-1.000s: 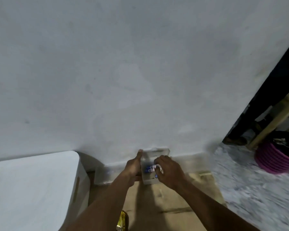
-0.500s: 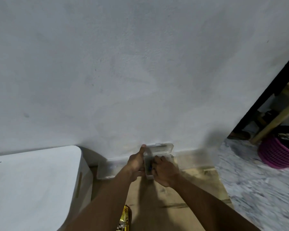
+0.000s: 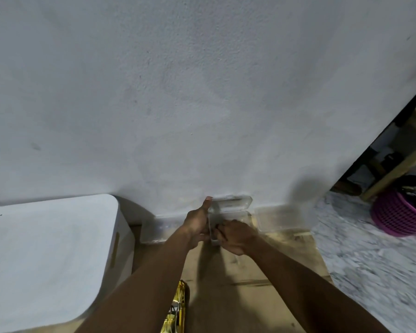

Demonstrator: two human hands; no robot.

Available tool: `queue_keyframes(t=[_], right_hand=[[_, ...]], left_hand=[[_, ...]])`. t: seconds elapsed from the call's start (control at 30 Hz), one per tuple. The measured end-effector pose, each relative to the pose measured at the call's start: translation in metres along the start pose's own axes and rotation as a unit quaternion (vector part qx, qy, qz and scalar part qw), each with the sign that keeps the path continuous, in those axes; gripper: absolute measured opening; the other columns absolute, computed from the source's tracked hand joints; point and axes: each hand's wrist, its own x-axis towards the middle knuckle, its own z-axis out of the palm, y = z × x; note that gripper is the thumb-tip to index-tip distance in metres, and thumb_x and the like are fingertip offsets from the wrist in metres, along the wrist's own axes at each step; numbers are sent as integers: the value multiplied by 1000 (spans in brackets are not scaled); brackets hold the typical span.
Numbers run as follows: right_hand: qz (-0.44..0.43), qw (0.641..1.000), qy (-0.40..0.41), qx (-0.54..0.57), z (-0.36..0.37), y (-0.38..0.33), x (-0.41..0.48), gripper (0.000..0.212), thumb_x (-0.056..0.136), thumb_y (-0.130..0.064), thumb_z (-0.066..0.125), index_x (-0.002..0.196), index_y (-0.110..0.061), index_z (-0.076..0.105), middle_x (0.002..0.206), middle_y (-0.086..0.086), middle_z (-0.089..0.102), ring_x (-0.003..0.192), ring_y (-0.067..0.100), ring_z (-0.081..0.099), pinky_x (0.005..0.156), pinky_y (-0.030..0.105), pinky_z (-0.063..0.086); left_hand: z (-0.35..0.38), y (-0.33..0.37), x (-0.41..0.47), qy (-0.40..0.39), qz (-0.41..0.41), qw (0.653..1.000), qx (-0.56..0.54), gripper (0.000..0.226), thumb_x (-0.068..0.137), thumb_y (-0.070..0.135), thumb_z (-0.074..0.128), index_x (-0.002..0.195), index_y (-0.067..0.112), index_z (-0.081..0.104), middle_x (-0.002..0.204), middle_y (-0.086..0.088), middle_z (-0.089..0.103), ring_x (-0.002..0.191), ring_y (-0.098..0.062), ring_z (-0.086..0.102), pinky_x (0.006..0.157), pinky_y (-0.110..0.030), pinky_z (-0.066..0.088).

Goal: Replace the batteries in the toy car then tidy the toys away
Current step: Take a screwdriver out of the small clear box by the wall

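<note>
While your left hand (image 3: 197, 222) grips the small clear box (image 3: 228, 212) by its left side, thumb up against the open lid, your right hand (image 3: 233, 236) reaches into the box with its fingers (image 3: 220, 230) curled. I cannot tell if those fingers pinch a battery or nothing at all, because they hide the inside of the box. You hold the box low, close to the wall (image 3: 202, 104), over the brown cardboard (image 3: 250, 284). The toy car (image 3: 175, 308) (I take the shiny yellow thing at the bottom edge to be it) lies under your left arm, well apart from the box, and no hand touches it. So I think the job is at an early part. You are busy with the box, and no battery is going into the car. The swap is left to do, and then the tidy-up. A big white bin (image 3: 46, 248) stands to your left and a pink basket (image 3: 399, 212) sits far to your right.
</note>
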Motion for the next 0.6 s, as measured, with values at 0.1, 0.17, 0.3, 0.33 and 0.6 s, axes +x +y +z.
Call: queue_keyframes(t=[0.1, 0.17, 0.3, 0.33, 0.6], right_hand=[[-11, 999, -37, 8, -3, 2, 4, 44, 105, -38, 27, 113, -14, 63, 120, 14, 65, 105, 31, 63, 91, 38, 47], [-15, 998, -54, 16, -4, 2, 5, 43, 104, -38, 28, 110, -16, 64, 118, 14, 66, 103, 31, 63, 86, 36, 46], [-23, 998, -50, 21, -3, 3, 8, 44, 103, -41, 28, 110, -18, 65, 117, 12, 68, 100, 30, 64, 82, 35, 45], [-27, 998, -51, 22, -3, 3, 8, 45, 103, -41, 28, 109, -18, 65, 116, 12, 68, 99, 30, 64, 82, 35, 45], [-32, 997, -53, 38, -6, 3, 10, 42, 102, -34, 32, 108, -12, 67, 115, 13, 68, 101, 27, 63, 82, 31, 41]], left_hand=[[0, 1, -2, -8, 1, 1000, -3, 60, 92, 67, 49, 119, 15, 60, 117, -13, 68, 98, -31, 66, 71, -38, 58], [1, 1, -3, -10, -2, 1000, -2, 51, 93, 65, 48, 106, 17, 61, 105, -10, 69, 90, -30, 67, 71, -37, 57], [0, 3, -1, -11, -2, 1000, 4, 56, 93, 66, 48, 117, 17, 58, 115, -11, 67, 97, -31, 66, 75, -39, 57], [-1, 3, 0, -10, -2, 1000, 1, 56, 93, 65, 48, 117, 16, 57, 112, -11, 67, 97, -31, 67, 75, -39, 57], [-3, 1, 6, -16, -2, 1000, -14, 70, 88, 69, 54, 126, 10, 60, 117, -16, 69, 95, -34, 70, 69, -40, 59]])
